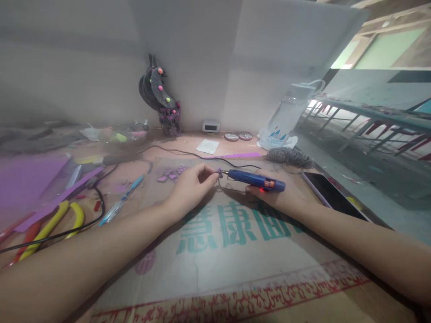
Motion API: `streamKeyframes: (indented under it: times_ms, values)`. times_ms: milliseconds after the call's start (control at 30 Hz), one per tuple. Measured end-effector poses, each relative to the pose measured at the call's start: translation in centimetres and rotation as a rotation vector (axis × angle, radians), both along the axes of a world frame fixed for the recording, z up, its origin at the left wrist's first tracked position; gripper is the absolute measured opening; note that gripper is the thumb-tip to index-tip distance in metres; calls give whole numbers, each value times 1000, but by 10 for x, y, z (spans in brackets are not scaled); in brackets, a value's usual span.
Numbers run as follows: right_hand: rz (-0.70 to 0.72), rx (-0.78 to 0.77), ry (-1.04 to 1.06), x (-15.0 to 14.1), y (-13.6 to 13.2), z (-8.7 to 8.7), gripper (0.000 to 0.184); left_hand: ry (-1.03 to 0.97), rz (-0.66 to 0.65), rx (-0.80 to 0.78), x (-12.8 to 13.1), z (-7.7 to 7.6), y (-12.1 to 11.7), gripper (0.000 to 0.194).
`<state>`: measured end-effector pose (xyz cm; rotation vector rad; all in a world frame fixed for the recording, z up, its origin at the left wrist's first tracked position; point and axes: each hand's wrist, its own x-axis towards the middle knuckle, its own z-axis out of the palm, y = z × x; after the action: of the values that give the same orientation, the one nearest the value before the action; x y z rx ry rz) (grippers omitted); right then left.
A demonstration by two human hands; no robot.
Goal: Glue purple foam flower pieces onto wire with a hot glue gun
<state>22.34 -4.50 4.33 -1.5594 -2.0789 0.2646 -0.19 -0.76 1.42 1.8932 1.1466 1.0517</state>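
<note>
My left hand (pixel 195 181) pinches a small purple piece (pixel 220 172) between thumb and fingertips, near the middle of the table. Its exact shape is too small to make out. In my right hand (pixel 274 193) is a blue glue gun (pixel 251 178) with a red light glowing underneath. The gun points left, and its metal tip meets or nearly meets the purple piece. A thin stem or wire hangs below that piece. Left of my left hand, several small purple cut pieces (pixel 170 173) lie on a printed sheet (pixel 202 278).
Yellow-handled pliers (pixel 50 229), a blue pen (pixel 124 197) and purple sheets (pixel 30 184) lie left. Behind stand a grey crescent decoration (pixel 158 94), a small clock (pixel 211 126) and a water bottle (pixel 283 119). Grey yarn (pixel 289 157) and a phone (pixel 333 195) are right. A black cord (pixel 188 152) crosses the table.
</note>
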Motion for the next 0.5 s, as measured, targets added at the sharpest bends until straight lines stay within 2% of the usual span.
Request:
streamKeyframes:
  times_ms: [500]
  values:
    - [-40,35,-92,-2,-3,7,16,19,1,-7,0,1,0,20]
